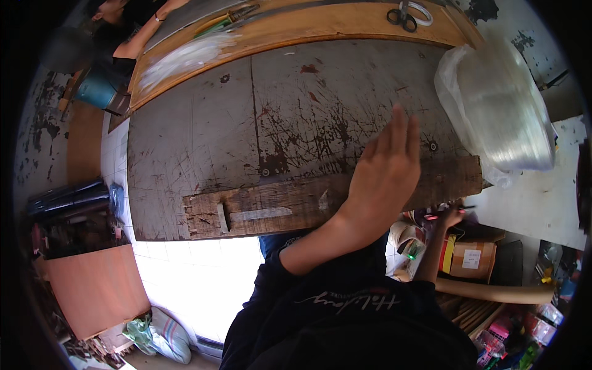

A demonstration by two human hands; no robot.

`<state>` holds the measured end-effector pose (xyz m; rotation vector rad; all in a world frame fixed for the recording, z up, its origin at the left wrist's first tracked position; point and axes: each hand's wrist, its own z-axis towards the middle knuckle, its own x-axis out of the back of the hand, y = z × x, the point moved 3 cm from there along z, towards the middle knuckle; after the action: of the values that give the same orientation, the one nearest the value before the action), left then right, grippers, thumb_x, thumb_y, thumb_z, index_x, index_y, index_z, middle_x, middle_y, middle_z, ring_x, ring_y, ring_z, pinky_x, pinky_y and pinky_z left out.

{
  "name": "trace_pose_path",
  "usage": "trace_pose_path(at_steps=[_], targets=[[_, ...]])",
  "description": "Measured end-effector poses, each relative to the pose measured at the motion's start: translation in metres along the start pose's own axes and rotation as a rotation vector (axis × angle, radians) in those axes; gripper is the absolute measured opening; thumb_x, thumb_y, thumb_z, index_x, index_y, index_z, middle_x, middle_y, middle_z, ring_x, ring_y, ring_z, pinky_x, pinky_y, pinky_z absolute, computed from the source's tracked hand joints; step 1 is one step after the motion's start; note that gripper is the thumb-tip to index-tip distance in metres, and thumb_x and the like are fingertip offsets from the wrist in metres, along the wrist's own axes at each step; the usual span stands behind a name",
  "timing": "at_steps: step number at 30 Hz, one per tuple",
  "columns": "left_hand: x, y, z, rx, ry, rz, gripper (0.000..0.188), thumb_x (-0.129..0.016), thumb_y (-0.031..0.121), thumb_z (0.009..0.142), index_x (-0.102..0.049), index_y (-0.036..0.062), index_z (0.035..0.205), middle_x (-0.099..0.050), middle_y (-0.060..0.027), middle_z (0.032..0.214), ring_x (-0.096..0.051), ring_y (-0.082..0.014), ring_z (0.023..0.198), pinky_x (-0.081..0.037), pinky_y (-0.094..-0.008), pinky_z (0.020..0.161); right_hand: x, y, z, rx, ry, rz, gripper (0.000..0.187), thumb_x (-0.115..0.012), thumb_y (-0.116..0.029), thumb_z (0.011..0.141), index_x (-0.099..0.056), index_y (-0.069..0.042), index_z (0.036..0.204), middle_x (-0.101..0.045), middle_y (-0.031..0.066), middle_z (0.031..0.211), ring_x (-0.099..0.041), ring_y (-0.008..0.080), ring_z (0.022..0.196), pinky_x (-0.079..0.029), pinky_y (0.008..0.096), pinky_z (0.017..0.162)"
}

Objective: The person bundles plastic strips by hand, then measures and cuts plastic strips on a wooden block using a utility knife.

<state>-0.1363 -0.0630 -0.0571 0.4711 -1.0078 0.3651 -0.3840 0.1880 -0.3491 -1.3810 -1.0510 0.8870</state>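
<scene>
My left hand (390,157) reaches across the bench with its fingers stretched out, slightly blurred, above the scratched grey tabletop (191,142). It holds nothing I can see. Beneath my wrist a worn wooden plank (296,202) lies along the near edge, with a small metal piece (222,217) standing on its left part. Off the right front of the bench, my right hand (454,216) is closed around a thin dark and red tool (435,216), too small to identify. A big roll of clear plastic film (509,105) stands at the right end.
On the wooden ledge (296,29) at the back lie white strips (185,58), black-handled scissors (402,18) and a white ring (422,13). Another person's arm (145,34) shows at the far left. A cardboard box (475,256) stands at lower right, a sack (169,336) at lower left.
</scene>
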Motion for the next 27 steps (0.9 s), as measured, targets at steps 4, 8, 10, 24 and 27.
trace_pose_path(at_steps=[4,8,10,24,27], targets=[[0.010,-0.009,-0.027,-0.027,-0.152,-0.141,0.046,-0.052,0.035,0.081,-0.047,0.0061,0.117,-0.051,-0.0137,0.111,-0.057,-0.0279,0.090,-0.042,-0.0373,0.084,0.016,-0.056,0.098,0.263,0.033,0.072,0.040,-0.057,-0.030,0.082,-0.053,0.001,0.106,-0.058,0.0124,0.094,-0.056,0.0198,0.075,-0.046,0.0348,0.063],[0.022,-0.032,-0.045,0.032,-0.282,-0.081,0.057,-0.047,0.051,0.078,-0.048,0.0084,0.116,-0.052,-0.0143,0.112,-0.057,-0.0264,0.093,-0.039,-0.0432,0.088,0.009,-0.088,0.159,0.119,-0.196,0.149,0.042,-0.050,-0.019,0.082,-0.042,0.000,0.119,-0.051,0.0136,0.111,-0.054,0.0252,0.097,-0.038,0.0371,0.085],[0.021,-0.048,-0.050,0.135,-0.383,0.016,0.062,-0.040,0.059,0.077,-0.050,0.0099,0.114,-0.052,-0.0147,0.113,-0.053,-0.0265,0.102,-0.034,-0.0502,0.090,0.004,-0.090,0.162,0.153,-0.224,0.140,0.026,-0.048,-0.014,0.080,-0.051,-0.001,0.102,-0.056,0.0106,0.092,-0.058,0.0226,0.079,-0.044,0.0335,0.070],[0.032,-0.043,-0.046,0.044,-0.298,-0.114,0.059,-0.044,0.054,0.078,-0.051,0.0053,0.110,-0.048,-0.0179,0.116,-0.041,-0.0285,0.116,-0.027,-0.0535,0.096,0.027,-0.134,0.020,-0.005,-0.371,0.172,0.024,-0.050,-0.017,0.085,-0.054,0.000,0.101,-0.050,0.0001,0.063,-0.032,0.0034,0.044,-0.024,0.0182,0.040],[0.025,-0.005,-0.049,-0.137,-0.294,-0.471,0.058,-0.048,0.047,0.080,-0.048,-0.0007,0.112,-0.048,-0.0195,0.115,-0.042,-0.0287,0.115,-0.033,-0.0460,0.095,0.051,-0.160,-0.030,0.131,-0.688,0.074,0.023,-0.050,-0.017,0.086,-0.051,0.000,0.101,-0.058,0.0082,0.080,-0.032,0.0020,0.041,-0.025,0.0162,0.039]])
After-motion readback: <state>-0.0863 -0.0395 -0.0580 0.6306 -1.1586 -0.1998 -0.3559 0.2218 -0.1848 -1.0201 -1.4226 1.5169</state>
